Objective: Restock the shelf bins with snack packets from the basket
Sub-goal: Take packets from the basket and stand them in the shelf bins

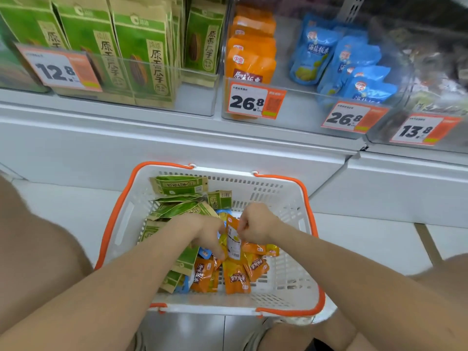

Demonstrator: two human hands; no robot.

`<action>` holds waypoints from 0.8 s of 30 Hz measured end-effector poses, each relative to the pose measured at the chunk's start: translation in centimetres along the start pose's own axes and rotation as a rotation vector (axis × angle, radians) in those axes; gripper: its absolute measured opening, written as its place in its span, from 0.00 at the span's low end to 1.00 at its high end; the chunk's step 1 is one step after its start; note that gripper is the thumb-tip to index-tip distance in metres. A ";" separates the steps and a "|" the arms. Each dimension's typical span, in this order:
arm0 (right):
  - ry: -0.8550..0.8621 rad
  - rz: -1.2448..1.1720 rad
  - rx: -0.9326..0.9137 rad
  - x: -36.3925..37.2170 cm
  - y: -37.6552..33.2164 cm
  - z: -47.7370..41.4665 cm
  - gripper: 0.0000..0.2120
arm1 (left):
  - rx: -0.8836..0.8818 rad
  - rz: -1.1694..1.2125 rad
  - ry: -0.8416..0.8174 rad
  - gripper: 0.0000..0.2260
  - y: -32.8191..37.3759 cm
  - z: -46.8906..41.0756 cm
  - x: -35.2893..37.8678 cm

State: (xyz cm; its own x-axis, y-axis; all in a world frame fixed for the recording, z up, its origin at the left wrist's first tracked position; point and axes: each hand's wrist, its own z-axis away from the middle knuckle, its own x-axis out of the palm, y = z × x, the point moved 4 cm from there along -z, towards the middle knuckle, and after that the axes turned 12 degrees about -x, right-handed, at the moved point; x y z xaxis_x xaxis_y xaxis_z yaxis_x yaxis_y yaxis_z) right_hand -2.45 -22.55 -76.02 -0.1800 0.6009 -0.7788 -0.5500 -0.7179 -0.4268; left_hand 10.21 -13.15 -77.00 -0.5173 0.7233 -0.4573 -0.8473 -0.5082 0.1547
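A white basket [286, 297] with orange handles sits on the floor below the shelf. It holds green packets [179, 184] at the back and left, and orange packets [236, 279] at the front. My right hand [257, 221] pinches the top of an upright orange packet [233, 239] above the pile. My left hand [206, 233] reaches into the basket beside that packet, its fingers curled down among the orange packets; what they hold is unclear. Above, clear shelf bins hold green packets [141, 59], orange packets [250, 54] and blue packets [352, 64].
Price tags reading 12.8 [59, 69], 26.8 [255, 102], 26.8 [353, 117] and 13.8 [425, 130] hang on the bin fronts. A white shelf ledge [177, 145] juts out above the basket. My bare knees flank the basket on both sides.
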 end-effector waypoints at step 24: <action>0.699 0.285 -0.077 -28.4 -10.2 14.1 0.13 | 0.696 0.913 0.983 0.21 6.0 18.7 -15.5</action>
State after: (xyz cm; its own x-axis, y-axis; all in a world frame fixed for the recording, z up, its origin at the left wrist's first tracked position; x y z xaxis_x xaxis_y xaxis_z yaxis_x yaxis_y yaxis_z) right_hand -3.20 -27.30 -43.08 0.2663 0.0441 -0.9629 -0.4963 -0.8501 -0.1762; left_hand 10.84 -18.67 -52.66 -0.8367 -0.4437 -0.3210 -0.3212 -0.0772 0.9438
